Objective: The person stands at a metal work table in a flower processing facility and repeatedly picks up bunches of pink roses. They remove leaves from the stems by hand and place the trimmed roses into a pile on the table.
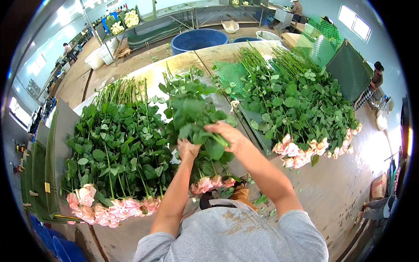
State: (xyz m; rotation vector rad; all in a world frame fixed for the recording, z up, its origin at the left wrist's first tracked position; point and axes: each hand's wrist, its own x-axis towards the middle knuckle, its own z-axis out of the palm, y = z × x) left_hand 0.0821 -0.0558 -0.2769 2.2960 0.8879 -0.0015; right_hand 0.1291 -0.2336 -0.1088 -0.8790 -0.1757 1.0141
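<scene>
Pink roses with long leafy stems lie on the table in three groups, blooms hanging over the near edge. At the left is a wide pile of roses [121, 209]; at the right, another pile of roses [291, 150]. Between them lies a smaller bunch of roses [204, 185]. My left hand [189, 150] is at this middle bunch, its fingers partly hidden among the leaves. My right hand [227, 134] is closed around green rose stems [220, 140] above the same bunch. Some leaves beside my hands are blurred.
Green netting [230, 77] lies under the right pile's stems. Dark green padded boards stand at the left [50, 163] and right [348, 70]. Beyond the table [183, 64] stands a blue tub [199, 40]. A co-worker [376, 78] is at the far right. Fallen leaves dot the floor [314, 193].
</scene>
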